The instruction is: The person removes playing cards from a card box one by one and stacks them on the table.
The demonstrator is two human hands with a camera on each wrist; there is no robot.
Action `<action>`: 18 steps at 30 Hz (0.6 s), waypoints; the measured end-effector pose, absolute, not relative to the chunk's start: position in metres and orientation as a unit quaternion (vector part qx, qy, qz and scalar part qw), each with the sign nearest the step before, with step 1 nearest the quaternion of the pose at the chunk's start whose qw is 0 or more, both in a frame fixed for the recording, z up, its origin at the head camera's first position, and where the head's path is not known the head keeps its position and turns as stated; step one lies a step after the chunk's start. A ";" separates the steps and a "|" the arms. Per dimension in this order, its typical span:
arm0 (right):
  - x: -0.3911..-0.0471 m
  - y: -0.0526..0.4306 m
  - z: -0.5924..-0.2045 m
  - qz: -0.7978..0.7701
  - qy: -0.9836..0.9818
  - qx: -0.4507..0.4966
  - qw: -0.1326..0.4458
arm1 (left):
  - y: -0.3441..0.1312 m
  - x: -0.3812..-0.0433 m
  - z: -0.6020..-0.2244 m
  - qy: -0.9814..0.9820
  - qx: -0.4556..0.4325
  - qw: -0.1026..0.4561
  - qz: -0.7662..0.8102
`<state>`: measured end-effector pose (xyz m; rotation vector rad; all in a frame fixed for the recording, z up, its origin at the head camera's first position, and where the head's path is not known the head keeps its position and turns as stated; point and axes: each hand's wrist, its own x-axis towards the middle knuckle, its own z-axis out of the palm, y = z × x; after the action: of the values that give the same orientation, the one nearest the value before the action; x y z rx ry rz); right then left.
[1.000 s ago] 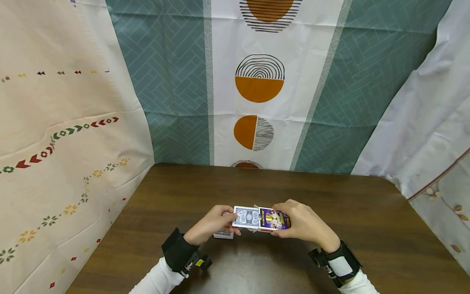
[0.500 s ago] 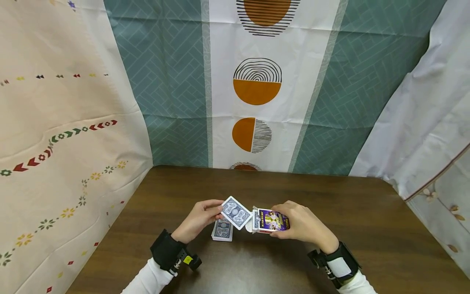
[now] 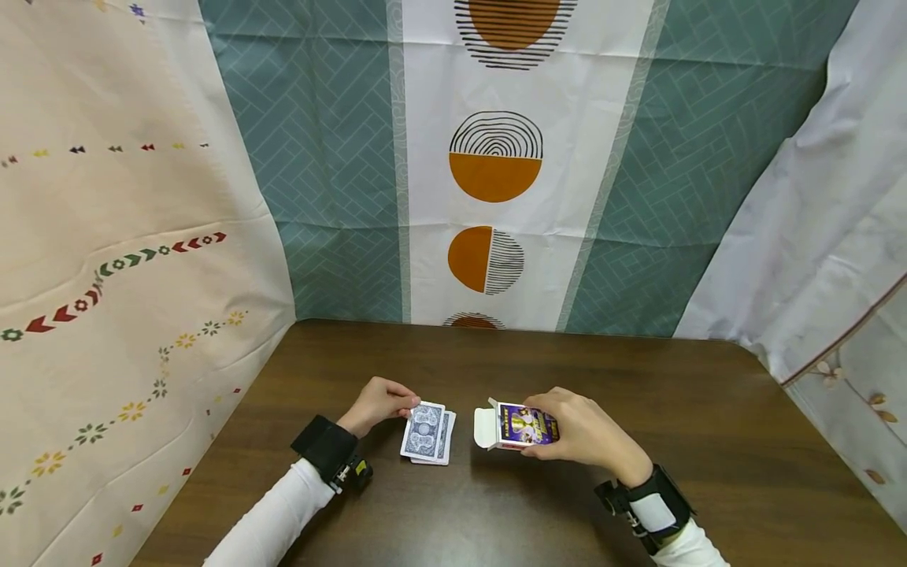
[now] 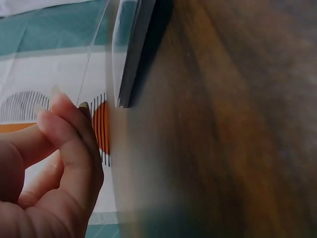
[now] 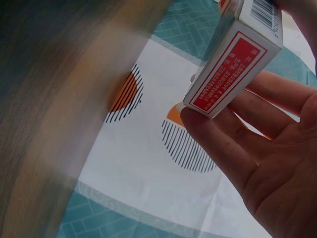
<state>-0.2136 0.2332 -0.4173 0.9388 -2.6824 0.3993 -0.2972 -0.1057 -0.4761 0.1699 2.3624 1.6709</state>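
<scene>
Evidently, left fingers [image 4: 74, 158] pinch a card [image 3: 423, 431], long axis one-to-seven; the pile [image 3: 444, 439] lies at their five o'clock; right fingers [image 5: 223, 146] grip a box [image 3: 526, 426].

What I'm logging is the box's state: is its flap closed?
No, in the head view the white flap sticks out from the box toward the cards.
</scene>
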 end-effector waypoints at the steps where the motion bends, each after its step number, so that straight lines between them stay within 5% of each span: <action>1: -0.214 0.233 -0.418 0.138 -0.926 0.325 0.134 | -0.104 -0.298 -0.477 0.811 0.052 0.121 0.570; 18: -0.214 0.232 -0.419 0.134 -0.931 0.322 0.109 | -0.086 -0.293 -0.480 0.835 -0.017 0.084 0.543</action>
<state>-0.2135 0.2321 -0.4188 0.9456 -2.7371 0.3941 -0.2933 -0.0865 -0.4802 -0.0517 2.4923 1.6201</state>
